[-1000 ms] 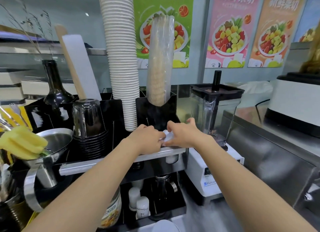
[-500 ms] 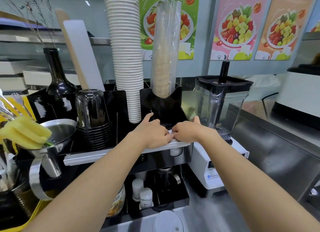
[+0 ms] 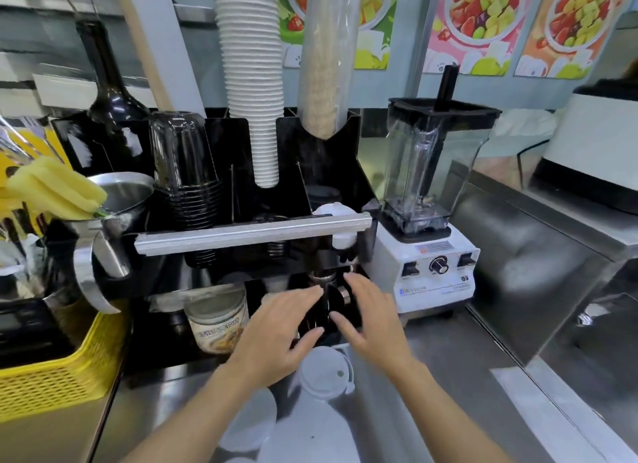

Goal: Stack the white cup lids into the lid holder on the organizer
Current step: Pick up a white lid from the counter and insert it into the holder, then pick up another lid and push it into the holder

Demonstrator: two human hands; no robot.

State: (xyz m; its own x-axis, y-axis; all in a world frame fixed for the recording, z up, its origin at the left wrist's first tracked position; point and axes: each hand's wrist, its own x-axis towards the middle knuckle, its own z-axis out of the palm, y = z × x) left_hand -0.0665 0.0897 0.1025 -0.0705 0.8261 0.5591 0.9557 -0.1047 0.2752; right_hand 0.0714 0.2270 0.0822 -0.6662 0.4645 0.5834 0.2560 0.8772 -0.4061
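A white cup lid [image 3: 332, 209] sits at the top of the rightmost slot of the black organizer [image 3: 348, 145], just behind its silver front rail [image 3: 252, 234]; more white shows below the rail. Several loose white cup lids [image 3: 324, 376] lie on the steel counter at the front. My left hand [image 3: 279, 331] and my right hand [image 3: 369, 321] hover over those lids, fingers spread, both holding nothing.
A tall white paper cup stack [image 3: 253, 83] and a sleeved cup stack [image 3: 326, 58] stand in the organizer. A blender [image 3: 431, 203] stands to the right, a jar [image 3: 217, 317] below the organizer, a yellow basket [image 3: 62, 366] and metal jug [image 3: 117, 214] to the left.
Both hands have left the organizer's lid slot and dropped down toward the loose lids on the counter. A white lid now rests in the slot. The view has tilted downward.
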